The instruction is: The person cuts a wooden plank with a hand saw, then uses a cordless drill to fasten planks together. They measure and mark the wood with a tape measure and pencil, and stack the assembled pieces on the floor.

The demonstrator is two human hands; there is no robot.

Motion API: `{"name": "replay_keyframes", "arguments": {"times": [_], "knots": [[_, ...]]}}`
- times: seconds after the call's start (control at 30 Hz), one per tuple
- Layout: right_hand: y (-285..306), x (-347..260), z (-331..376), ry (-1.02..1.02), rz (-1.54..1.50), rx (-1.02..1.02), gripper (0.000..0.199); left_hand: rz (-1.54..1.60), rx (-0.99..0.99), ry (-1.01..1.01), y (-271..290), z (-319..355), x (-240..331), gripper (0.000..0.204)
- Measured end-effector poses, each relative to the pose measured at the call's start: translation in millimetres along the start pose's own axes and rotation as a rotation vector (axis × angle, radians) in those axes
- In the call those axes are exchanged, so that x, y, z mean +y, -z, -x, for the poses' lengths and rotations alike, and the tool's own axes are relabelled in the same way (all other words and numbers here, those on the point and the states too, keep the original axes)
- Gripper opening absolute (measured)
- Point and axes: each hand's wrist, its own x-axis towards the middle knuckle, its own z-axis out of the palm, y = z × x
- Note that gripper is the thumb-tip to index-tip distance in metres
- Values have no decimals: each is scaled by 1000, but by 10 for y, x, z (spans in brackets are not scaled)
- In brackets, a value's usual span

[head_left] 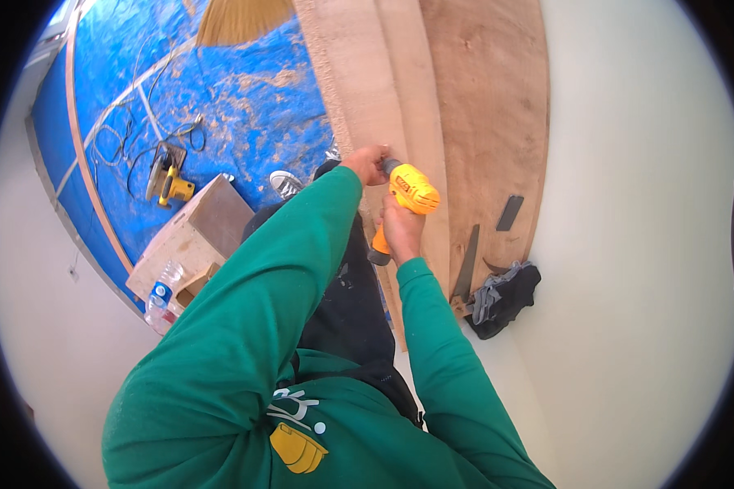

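over wooden planks point(367, 81) beside a white wall point(636, 204), holding a yellow drill point(416, 189) by the handle point(381, 238) in a closed right hand point(402, 230), with the left hand point(369, 165) at its nose point(390, 165) in a grip too hidden to judge. best done steadily, with green sleeves point(302, 236) clear. bordered leftward by blue sheeting point(220, 69) strewn with debris point(281, 79).

Brown wooden tabletop point(489, 106) carries long pale wooden planks point(371, 81), a flat dark rectangular object point(510, 213), a wooden-handled handsaw point(467, 265) and crumpled grey-and-black cloth point(510, 301).
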Motion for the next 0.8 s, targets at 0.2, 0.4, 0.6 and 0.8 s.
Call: {"name": "replay_keyframes", "arguments": {"times": [0.2,0.4,0.6,0.8], "knots": [[104,-49,20,-14,92,78,27,-217,129,39,-32,32,71,19],[374,19,164,-14,113,137,28,-541,225,-24,-191,285,28,12],[918,290,725,-74,-149,177,23,-748,-78,-245,-901,369,-261,14],[1364,559,924,-79,-54,268,19,-1720,32,-311,-1190,601,-123,33]]}}
